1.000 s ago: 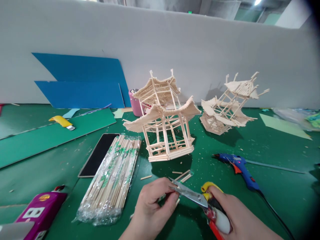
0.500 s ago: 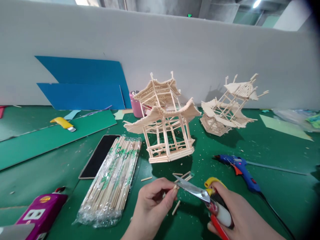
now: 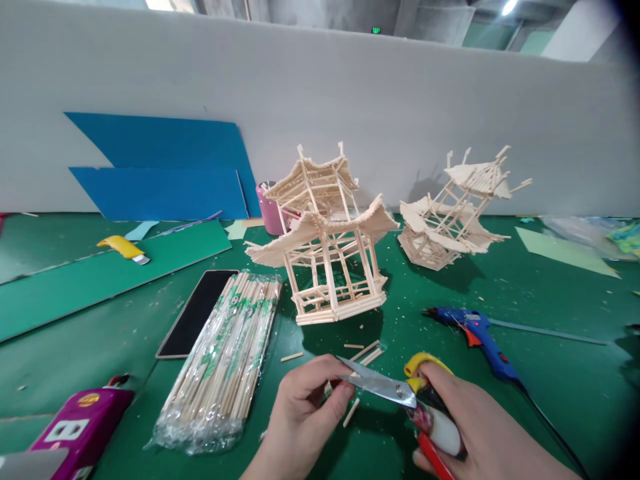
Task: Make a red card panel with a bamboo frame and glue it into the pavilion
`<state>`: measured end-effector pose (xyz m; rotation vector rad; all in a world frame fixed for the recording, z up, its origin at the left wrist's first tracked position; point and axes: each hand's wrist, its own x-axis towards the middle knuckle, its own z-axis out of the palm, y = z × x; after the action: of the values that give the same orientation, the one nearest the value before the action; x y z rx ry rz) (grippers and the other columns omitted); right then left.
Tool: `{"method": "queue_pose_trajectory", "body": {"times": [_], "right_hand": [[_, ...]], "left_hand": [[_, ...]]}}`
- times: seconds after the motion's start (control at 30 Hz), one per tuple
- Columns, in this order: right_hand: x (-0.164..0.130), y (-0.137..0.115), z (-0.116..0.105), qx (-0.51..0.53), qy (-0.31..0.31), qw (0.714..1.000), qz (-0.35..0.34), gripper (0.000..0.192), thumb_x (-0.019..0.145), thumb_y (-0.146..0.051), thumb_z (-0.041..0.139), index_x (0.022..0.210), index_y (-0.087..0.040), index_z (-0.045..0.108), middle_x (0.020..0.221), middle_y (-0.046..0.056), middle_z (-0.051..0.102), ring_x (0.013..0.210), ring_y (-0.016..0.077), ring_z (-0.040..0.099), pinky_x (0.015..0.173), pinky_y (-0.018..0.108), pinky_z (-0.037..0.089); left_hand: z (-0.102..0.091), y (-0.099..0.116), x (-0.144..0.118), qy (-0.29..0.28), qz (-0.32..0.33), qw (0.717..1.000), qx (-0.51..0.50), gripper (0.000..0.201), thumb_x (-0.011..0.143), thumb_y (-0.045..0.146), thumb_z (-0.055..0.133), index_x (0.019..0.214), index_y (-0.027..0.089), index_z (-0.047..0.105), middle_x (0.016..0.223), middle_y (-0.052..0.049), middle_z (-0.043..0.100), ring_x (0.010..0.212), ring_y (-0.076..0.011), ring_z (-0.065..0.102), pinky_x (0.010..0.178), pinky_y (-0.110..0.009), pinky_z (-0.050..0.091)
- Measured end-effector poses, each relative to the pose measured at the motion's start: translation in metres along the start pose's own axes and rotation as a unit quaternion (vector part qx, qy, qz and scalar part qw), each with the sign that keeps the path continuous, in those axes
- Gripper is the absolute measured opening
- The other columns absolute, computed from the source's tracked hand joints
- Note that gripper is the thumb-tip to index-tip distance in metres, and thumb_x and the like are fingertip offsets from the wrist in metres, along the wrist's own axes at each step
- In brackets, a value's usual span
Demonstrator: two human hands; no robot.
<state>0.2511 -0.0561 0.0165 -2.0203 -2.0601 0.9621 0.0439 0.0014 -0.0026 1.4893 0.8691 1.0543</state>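
The purple box (image 3: 75, 427) is cut off by the bottom-left picture edge.

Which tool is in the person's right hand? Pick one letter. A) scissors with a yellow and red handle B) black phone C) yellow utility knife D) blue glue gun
A: the right hand grips the scissors, blades at a small stick in the left hand; the blue glue gun lies on the mat.

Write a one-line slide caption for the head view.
Right hand closes scissors on a stick pinched by the left hand, before a stick pagoda.
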Motion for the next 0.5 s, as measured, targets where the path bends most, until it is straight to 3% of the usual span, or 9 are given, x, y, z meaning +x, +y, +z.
{"method": "queue_pose_trajectory", "body": {"times": [0.5], "right_hand": [[0.0012, 0.0022, 0.0013, 0.002, -0.008, 1.0, -0.001, 0.04, 0.064, -0.036, 0.059, 0.096, -0.022, 0.041, 0.08, 0.003, 0.057, 0.062, 0.0171, 0.051, 0.053, 0.027, 0.037]], "left_hand": [[-0.0018, -0.0014, 0.0006, -0.01, 0.008, 1.0, 0.018, 0.013, 0.073, 0.01, 0.056, 0.07, 0.016, 0.067, 0.063, -0.002, 0.061, 0.058, -0.012, 0.055, 0.052, -0.019, 0.043]]}}
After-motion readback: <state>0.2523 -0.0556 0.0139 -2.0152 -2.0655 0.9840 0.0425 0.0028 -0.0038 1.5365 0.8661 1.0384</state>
